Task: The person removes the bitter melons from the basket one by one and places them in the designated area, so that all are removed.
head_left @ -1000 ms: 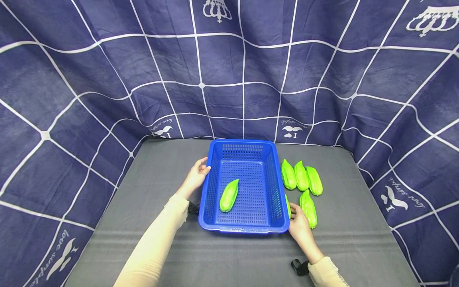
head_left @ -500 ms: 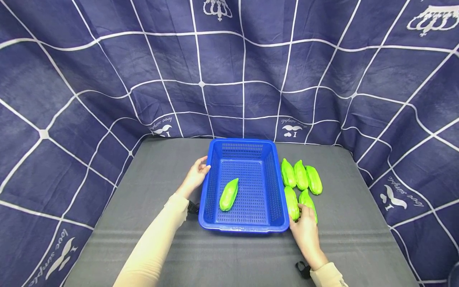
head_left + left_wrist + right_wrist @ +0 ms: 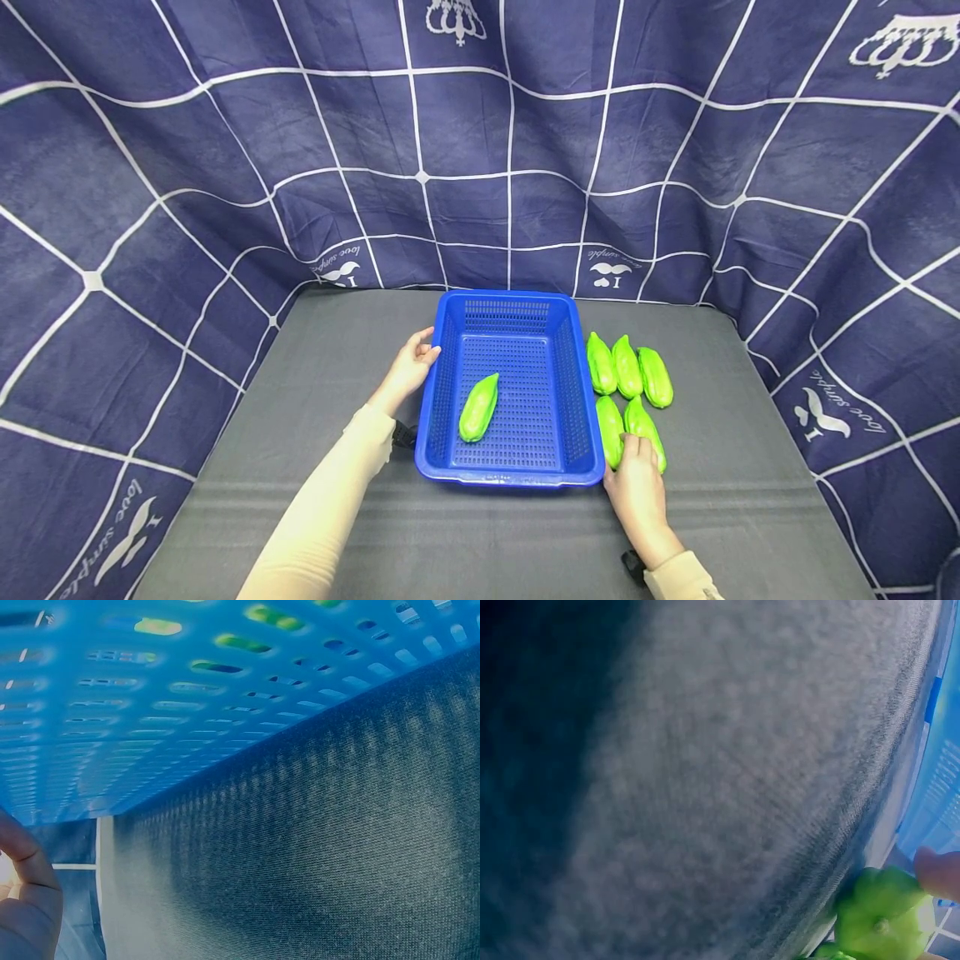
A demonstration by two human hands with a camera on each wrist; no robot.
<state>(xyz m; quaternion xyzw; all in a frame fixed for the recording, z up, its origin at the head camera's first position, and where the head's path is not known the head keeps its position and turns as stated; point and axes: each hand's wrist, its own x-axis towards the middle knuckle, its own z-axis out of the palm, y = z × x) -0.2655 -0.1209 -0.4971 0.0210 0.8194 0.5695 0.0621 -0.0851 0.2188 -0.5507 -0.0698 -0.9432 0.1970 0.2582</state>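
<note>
A blue mesh basket stands mid-table with one bright green, ribbed, pointed bitter melon in it. At its left side my left hand rests fingertips and thumb against the outside of the rim; a bent finger shows by the basket wall in the left wrist view. My right hand pinches the near end of a bitter melon beside the basket's right wall, fingers on top and thumb at its left. That melon's blunt, lobed end appears in the right wrist view. Another bitter melon lies right against these fingers.
Three more bitter melons lie in a row behind these two, right of the basket. Grey cloth covers the table. A navy curtain with white lines encloses the back and sides.
My right hand has shifted right and over the melon, which has come out from behind the basket rim. The left hand and basket stay where they were.
</note>
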